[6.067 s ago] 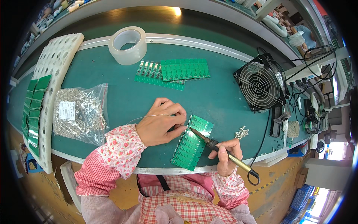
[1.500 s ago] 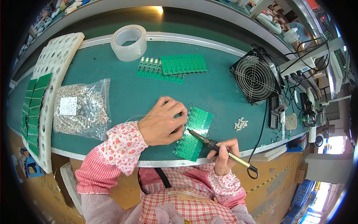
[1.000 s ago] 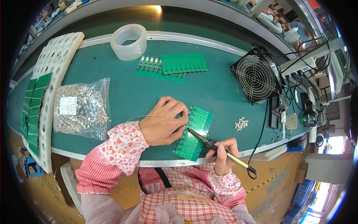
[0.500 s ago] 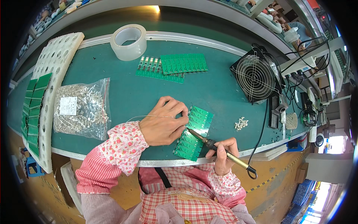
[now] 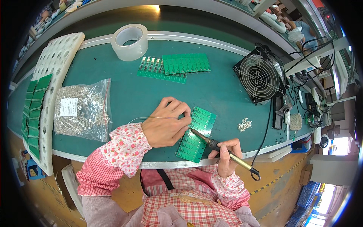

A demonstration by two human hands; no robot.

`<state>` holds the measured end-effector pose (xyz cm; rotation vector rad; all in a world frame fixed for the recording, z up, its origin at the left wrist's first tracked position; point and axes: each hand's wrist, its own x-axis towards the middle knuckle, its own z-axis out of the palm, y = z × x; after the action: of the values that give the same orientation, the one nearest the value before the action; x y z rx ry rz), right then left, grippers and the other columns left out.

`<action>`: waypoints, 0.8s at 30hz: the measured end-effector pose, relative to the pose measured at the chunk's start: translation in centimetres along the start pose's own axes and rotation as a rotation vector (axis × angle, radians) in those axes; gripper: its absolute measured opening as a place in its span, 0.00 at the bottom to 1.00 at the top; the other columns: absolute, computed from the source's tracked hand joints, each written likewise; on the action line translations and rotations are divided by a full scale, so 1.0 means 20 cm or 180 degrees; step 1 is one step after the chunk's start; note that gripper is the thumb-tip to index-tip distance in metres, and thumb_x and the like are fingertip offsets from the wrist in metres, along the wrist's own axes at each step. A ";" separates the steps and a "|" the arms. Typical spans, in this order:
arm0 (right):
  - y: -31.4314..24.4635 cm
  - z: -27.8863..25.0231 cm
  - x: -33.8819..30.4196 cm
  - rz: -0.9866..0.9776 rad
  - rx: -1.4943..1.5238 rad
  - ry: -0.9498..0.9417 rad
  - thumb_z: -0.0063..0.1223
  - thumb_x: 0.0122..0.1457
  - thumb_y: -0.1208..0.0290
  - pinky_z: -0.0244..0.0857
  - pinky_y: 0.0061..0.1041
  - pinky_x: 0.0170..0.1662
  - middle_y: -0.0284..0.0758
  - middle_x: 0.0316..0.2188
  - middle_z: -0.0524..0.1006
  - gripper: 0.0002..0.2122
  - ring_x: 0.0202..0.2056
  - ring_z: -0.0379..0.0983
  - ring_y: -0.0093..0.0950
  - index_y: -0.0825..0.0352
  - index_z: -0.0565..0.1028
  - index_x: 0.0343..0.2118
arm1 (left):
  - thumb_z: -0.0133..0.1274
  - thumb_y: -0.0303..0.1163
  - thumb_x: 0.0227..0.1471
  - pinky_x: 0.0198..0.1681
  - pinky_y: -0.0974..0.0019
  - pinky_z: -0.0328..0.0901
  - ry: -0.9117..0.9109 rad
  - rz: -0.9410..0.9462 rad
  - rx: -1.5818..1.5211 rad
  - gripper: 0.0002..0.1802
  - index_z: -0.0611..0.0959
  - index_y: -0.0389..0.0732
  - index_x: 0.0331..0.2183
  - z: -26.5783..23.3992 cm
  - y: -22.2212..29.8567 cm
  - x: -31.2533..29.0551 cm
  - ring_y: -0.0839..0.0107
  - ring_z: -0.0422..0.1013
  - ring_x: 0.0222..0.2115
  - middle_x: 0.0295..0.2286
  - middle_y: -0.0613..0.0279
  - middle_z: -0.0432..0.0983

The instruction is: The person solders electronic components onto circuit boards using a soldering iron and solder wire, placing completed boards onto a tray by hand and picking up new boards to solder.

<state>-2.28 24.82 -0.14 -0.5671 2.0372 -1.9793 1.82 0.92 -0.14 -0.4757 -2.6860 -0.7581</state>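
Observation:
A green circuit board panel (image 5: 194,145) lies near the front edge of the table. My right hand (image 5: 227,156) grips a soldering iron (image 5: 212,144), its tip resting at the left edge of the panel, about midway along. Across that spot, my left hand (image 5: 165,125) is closed with its fingertips pinching a thin solder wire (image 5: 145,117), which trails off to the left over the back of the hand. The wire's end and the exact joint under my fingertips are hidden.
Farther back lie more green panels (image 5: 187,63) and a tape roll (image 5: 129,42). To the left are a bag of small metal parts (image 5: 81,109) and a foam board (image 5: 56,64) bearing panels. On the right are a metal-part pile (image 5: 244,125) and a fan (image 5: 258,75).
The iron's tip has shifted very slightly up along the panel's left edge. Both hands otherwise keep almost the same place.

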 end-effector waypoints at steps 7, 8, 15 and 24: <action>0.00 0.00 0.00 -0.0043 -0.0013 0.0024 0.47 0.59 0.71 0.67 0.19 0.22 0.39 0.20 0.75 0.08 0.18 0.73 0.22 0.72 0.66 0.31 | 0.56 0.27 0.41 0.50 0.53 0.55 -0.0029 0.0001 0.0016 0.08 0.75 0.38 0.28 0.01 0.00 0.00 0.60 0.63 0.41 0.35 0.59 0.65; 0.01 0.01 0.00 -0.0047 -0.0015 0.0023 0.47 0.59 0.71 0.67 0.19 0.22 0.39 0.20 0.75 0.08 0.18 0.73 0.22 0.72 0.66 0.31 | 0.56 0.27 0.42 0.51 0.51 0.54 -0.0053 -0.0020 0.0000 0.08 0.75 0.38 0.28 0.01 0.00 -0.01 0.59 0.62 0.41 0.36 0.60 0.65; 0.01 0.01 -0.01 -0.0051 -0.0069 0.0032 0.48 0.59 0.71 0.67 0.19 0.22 0.39 0.20 0.75 0.08 0.18 0.73 0.22 0.72 0.66 0.31 | 0.56 0.28 0.42 0.51 0.52 0.55 -0.0093 0.0018 0.0150 0.09 0.75 0.38 0.28 0.01 0.01 -0.01 0.59 0.62 0.42 0.36 0.60 0.65; -0.01 0.00 -0.02 -0.0070 -0.0078 -0.0037 0.46 0.59 0.71 0.65 0.20 0.21 0.37 0.22 0.72 0.08 0.18 0.70 0.22 0.70 0.66 0.32 | 0.53 0.27 0.42 0.50 0.52 0.55 0.0237 -0.0355 0.0706 0.09 0.72 0.38 0.29 -0.12 0.03 0.01 0.58 0.66 0.37 0.31 0.56 0.68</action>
<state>-1.90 25.02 0.02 -0.6074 2.0595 -1.9613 2.37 0.14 2.10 -0.2403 -2.7017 -0.4869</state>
